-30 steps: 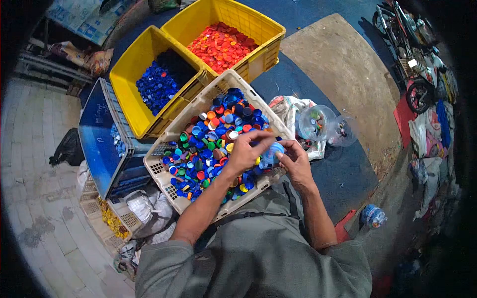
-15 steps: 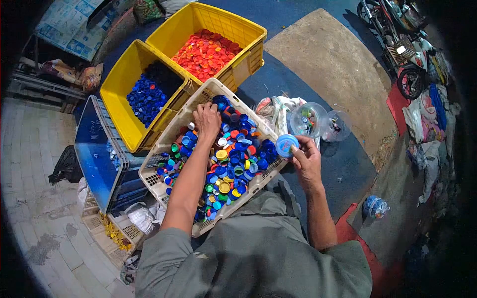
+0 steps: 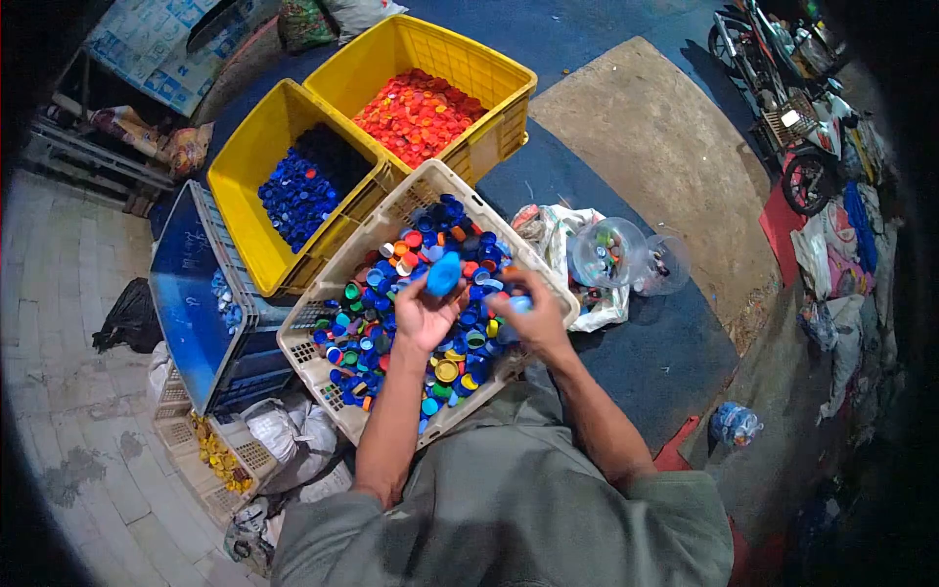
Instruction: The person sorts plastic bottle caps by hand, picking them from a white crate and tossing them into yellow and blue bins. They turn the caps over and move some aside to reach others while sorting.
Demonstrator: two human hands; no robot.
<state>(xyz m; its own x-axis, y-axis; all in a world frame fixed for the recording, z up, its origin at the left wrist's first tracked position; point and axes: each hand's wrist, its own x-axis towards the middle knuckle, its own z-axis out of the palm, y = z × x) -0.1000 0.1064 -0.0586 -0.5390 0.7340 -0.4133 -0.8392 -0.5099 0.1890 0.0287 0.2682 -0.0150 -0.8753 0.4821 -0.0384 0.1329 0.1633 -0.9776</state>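
Note:
A beige plastic crate [image 3: 344,423] of mixed bottle caps [image 3: 476,338], mostly blue with some red, green, yellow and white ones, lies tilted in front of me. My left hand [image 3: 424,318] is palm up over the caps, with a blue cap [image 3: 444,274] at its curled fingers. Close by on the right, my right hand [image 3: 536,315] is over the crate, its fingers bent and blurred by motion around a light blue cap [image 3: 519,304].
Beyond the crate stand a yellow bin [image 3: 238,210] of blue caps and another yellow bin [image 3: 509,90] of red caps. A blue bin [image 3: 184,293] is at left. Clear round containers [image 3: 606,249] stand right of the crate. A motorcycle [image 3: 804,181] is far right.
My left hand has come back from the crate's far side, now with a blue cap. My right hand has moved left from the crate's right edge to over the caps.

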